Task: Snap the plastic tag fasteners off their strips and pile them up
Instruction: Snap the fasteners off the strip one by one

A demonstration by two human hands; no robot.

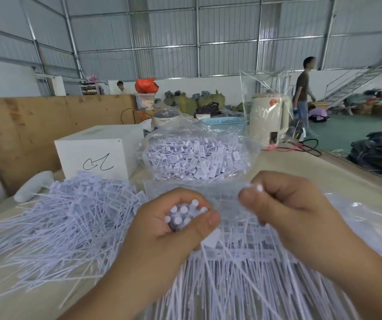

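Now left hand [176, 224] grip clamps fastener bundle [183, 214]; right hand [284, 204] pinches 1 fastener [258, 188].

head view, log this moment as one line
left hand: grips bundle of fasteners | right hand: pinches one fastener | loose pile: on table, left

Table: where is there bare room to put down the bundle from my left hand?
Bare table shows right of the clear bag, before the kettle. A strip lies near the front left edge. Crowded: loose pile left, strips under both hands.
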